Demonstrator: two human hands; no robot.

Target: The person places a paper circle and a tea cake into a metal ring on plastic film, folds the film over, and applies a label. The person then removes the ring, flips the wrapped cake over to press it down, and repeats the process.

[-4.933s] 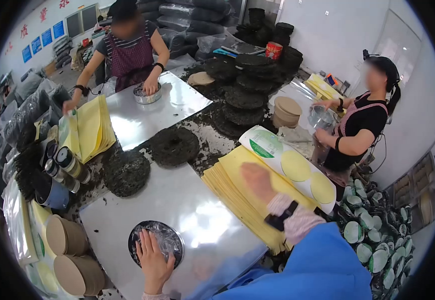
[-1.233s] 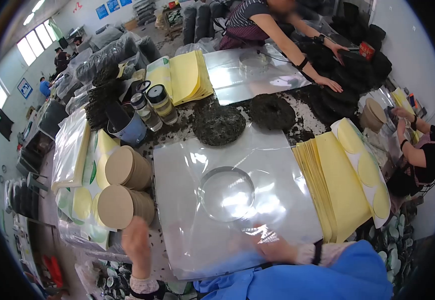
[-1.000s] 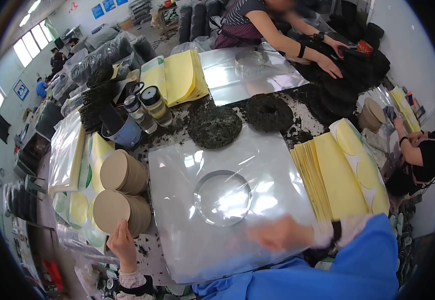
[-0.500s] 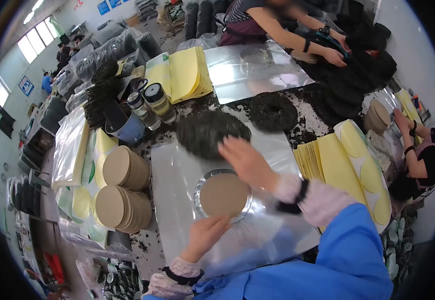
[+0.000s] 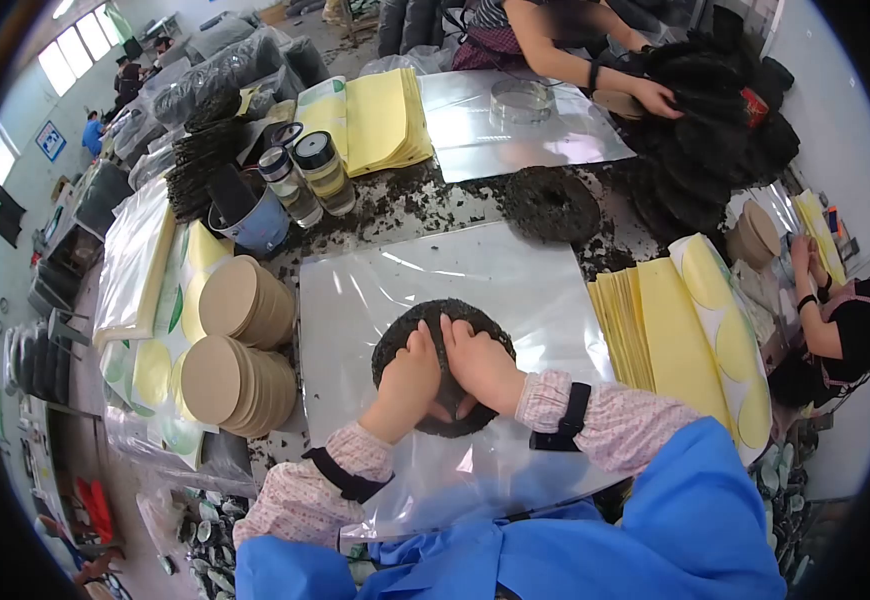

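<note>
A dark, rough round cake of what looks like dried seaweed [image 5: 392, 340] lies on the clear plastic sheet [image 5: 355, 290] in front of me. My left hand [image 5: 411, 385] grips its middle from the left, fingers bent into the surface. From the right, my right hand [image 5: 479, 368] grips the same spot, the two index fingers side by side and the thumbs close together. A ridge shows between the hands. The metal ring and cardboard disc seen earlier are hidden under the cake. Farther back lies another dark round cake [image 5: 552, 204] with a small hole in it.
Two stacks of cardboard discs [image 5: 213, 380] stand at left, near glass jars [image 5: 323, 178] and a blue pot [image 5: 260, 232]. Yellow sheets [image 5: 675, 335] lie at right. Across the table, a co-worker's hand [image 5: 655, 98] touches a pile of dark cakes [image 5: 700, 150]; another person's arm [image 5: 815, 310] is at far right.
The dark cake has come toward me and now covers the ring and cardboard disc. My right hand came back with it, and both hands have come together on its middle.
</note>
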